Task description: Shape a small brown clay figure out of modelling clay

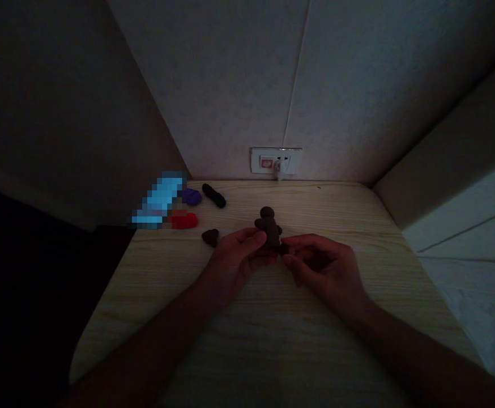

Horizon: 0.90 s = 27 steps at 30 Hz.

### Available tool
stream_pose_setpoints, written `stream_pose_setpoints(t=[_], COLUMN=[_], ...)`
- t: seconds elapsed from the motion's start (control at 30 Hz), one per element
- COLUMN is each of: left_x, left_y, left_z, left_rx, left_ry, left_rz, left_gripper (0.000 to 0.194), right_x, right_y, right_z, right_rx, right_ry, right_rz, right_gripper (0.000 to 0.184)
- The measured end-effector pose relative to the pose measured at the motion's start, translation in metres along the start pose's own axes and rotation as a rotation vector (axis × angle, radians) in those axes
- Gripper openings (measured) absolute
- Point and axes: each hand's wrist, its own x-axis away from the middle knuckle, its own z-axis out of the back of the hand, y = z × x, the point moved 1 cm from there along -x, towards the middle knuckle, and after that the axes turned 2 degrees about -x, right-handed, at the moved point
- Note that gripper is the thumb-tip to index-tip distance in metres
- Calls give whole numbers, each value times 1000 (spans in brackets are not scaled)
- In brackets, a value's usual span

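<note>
A small brown modelling clay figure (pixel 272 231) with a round head, a longer body and two stubby arms is held upright over the table. My left hand (pixel 241 252) grips it low on the body, thumb across the front. At the figure's lower right, my right hand (pixel 326 263) pinches a small dark brown clay piece (pixel 284 249) between thumb and fingertips. That piece is close against the figure's base; whether it is joined to it I cannot tell. Just left of my left hand lies a brown clay lump (pixel 210 237).
On the wooden table (pixel 247 351), at the back left, lie a black clay roll (pixel 214 195), a purple clay lump (pixel 191 196) and a red clay piece (pixel 183 220). Beside them is a blurred-out bright blue object (pixel 158 201). A wall socket (pixel 276 161) with a plug sits behind the table.
</note>
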Motion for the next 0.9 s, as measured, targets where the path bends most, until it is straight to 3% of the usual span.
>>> stream_pose_setpoints(t=[0.2,0.33,0.6,0.9], left_x=[0,0,3,15], left_y=[0,1,3,11], left_z=[-1,-3,-3,-6], left_rx=[-45,-103,-283,-560], left_ry=[93,95,111,144], left_rz=[-5,-30,-117,-355], left_gripper=[42,50,45,19], right_x=[2,3,6,6], right_y=[-2,-5,-7,-5], right_z=[1,1,3,3], right_rx=[86,170,212,216], right_ry=[3,9,-9,-60], right_rz=[87,141,211,222], right_gripper=[15,13,14,13])
